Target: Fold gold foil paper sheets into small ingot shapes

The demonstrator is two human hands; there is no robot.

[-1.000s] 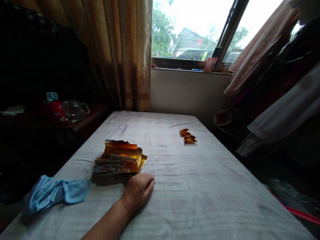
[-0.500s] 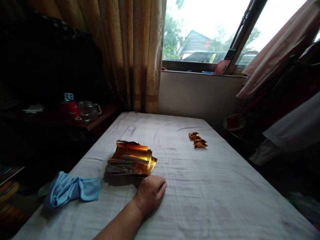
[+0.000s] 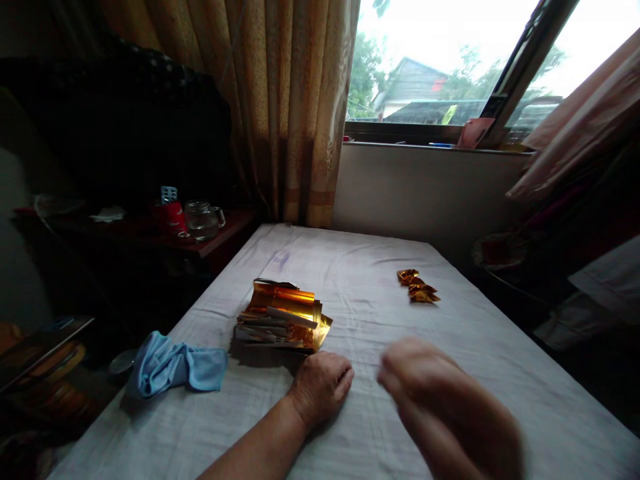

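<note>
My left hand [image 3: 324, 385] rests on the white sheet [image 3: 370, 420] with its fingers curled in, and nothing sticks out of it. Just beyond it lies a stack of gold foil paper [image 3: 285, 307], bent into a curve, with grey-white edges facing me. My right hand [image 3: 440, 393], smeared by motion, hangs over the sheet to the right of the left one; its fingers cannot be made out. Farther off to the right, several small folded gold foil pieces [image 3: 420, 290] sit in a short row, apart from both hands.
A crumpled light blue cloth [image 3: 175, 367] lies near the left edge of the bed. On a dark side table [image 3: 220, 237] stand a glass mug [image 3: 203, 220] and a red cup [image 3: 171, 217]. A curtain [image 3: 295, 133] hangs behind, and clothes [image 3: 590, 120] hang at right.
My right hand has come into view at the lower right. The view has turned a little to the left, so things sit farther right. My left hand stays by the foil stack.
</note>
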